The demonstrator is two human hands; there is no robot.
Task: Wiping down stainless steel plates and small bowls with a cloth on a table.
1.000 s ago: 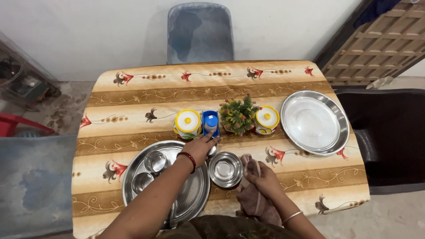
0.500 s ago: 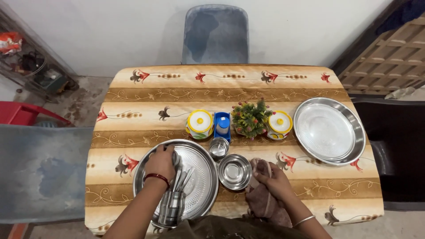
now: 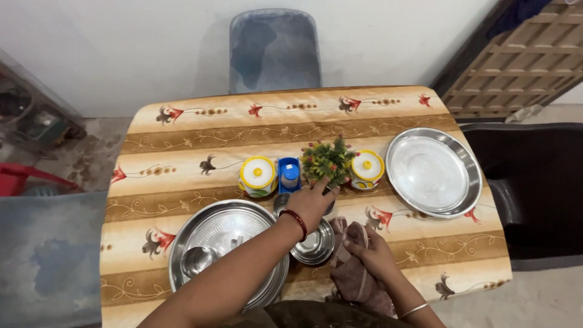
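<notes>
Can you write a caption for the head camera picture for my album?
Left hand reaches toward the small potted plant; right hand holds a cloth.

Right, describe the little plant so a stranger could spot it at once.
Start at the table with the striped floral cloth and find the row of small things across its middle. The little plant stands between a blue holder and a yellow-lidded white pot, at the left hand's fingertips. It alone is leafy green.

On the table [image 3: 182, 152], my left hand [image 3: 313, 203] lies in front of the small plant [image 3: 325, 161], between two lidded pots [image 3: 257, 175]. The big plate [image 3: 225, 228] is left of the bowl [image 3: 316, 246]; my right hand [image 3: 370, 252] rests on a cloth [image 3: 355, 279] to its right.
</notes>
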